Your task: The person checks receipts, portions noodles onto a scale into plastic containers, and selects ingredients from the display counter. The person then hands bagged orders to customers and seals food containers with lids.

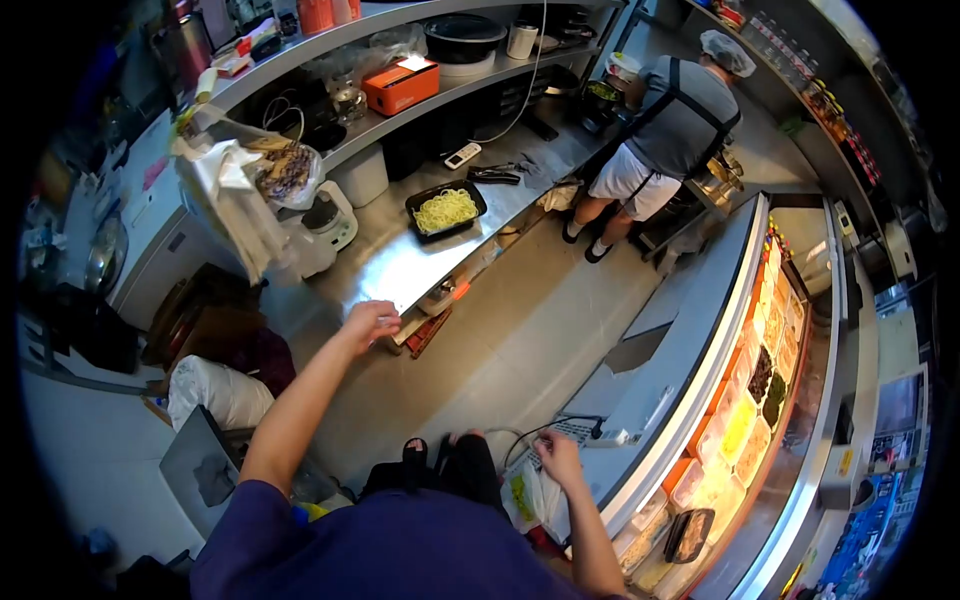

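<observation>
My left hand is stretched out beside the front edge of the metal counter, with its fingers loosely bent and nothing visible in them. On the counter beyond it, a black tray holds pale yellow noodles. Low on the right, my right hand has its fingers curled together. Just under those fingers is a thin plastic bag with something green in it; whether the fingers grip this bag is not clear.
A kitchen scale and a hanging bag are at the counter's left. A co-worker stands at its far end. On my right runs a lit display case with food trays. A cable lies near my right hand.
</observation>
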